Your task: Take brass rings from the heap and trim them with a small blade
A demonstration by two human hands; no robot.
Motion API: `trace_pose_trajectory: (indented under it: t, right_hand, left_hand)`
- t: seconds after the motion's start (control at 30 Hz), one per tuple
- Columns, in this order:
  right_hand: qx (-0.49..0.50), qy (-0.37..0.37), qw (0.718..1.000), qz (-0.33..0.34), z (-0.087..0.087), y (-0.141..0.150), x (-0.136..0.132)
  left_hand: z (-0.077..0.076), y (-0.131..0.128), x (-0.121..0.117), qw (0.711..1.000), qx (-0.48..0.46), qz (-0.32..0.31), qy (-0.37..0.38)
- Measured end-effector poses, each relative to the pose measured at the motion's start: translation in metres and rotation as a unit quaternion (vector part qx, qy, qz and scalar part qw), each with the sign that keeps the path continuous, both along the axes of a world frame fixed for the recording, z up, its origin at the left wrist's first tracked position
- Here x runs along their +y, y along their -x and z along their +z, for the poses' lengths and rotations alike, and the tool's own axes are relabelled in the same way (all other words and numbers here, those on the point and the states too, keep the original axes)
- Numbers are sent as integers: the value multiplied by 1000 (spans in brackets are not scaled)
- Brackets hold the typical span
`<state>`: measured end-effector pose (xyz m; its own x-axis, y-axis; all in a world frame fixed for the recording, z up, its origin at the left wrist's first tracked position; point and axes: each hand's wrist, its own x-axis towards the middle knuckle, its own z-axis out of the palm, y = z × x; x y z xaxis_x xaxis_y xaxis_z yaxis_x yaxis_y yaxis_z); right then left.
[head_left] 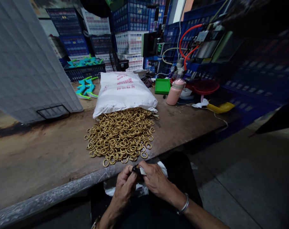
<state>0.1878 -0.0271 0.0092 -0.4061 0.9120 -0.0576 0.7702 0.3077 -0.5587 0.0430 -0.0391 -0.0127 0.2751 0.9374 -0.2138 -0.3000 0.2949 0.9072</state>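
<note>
My left hand (124,182) and my right hand (155,177) are close together over my lap, just below the table's front edge. A small black-and-white piece (142,171) sticks out of my right hand's closed fingers, its dark end reaching the left fingertips. Its kind cannot be made out. The fingers of my left hand are pinched, and what they hold is largely hidden. Beyond both hands, a heap of gold-coloured rings (120,135) spreads from under a white sack (125,92) with red print. White plastic (142,190) lies under my hands.
A grey-white panel (32,63) stands on the left of the table (39,159). Behind are turquoise parts (86,87), a green tray (162,86), a pink bottle (175,92) and a red bowl (206,87). Stacked crates (131,41) and a machine with red hoses (208,41) stand farther back.
</note>
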Motion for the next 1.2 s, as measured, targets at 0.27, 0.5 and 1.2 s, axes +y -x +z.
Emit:
trace_pose_trajectory:
  t: [0.27, 0.5, 1.2]
  right_hand:
    - [-33, -4, 998, -57, -15, -15, 6]
    - [-41, -58, 981, -178, -20, -18, 19]
    - [142, -13, 977, -158, -14, -10, 30]
  left_hand:
    - [24, 2, -10, 996, 54, -56, -38]
    - [14, -6, -3, 990, -26, -56, 128]
    - [4, -12, 13, 998, 1, 44, 49]
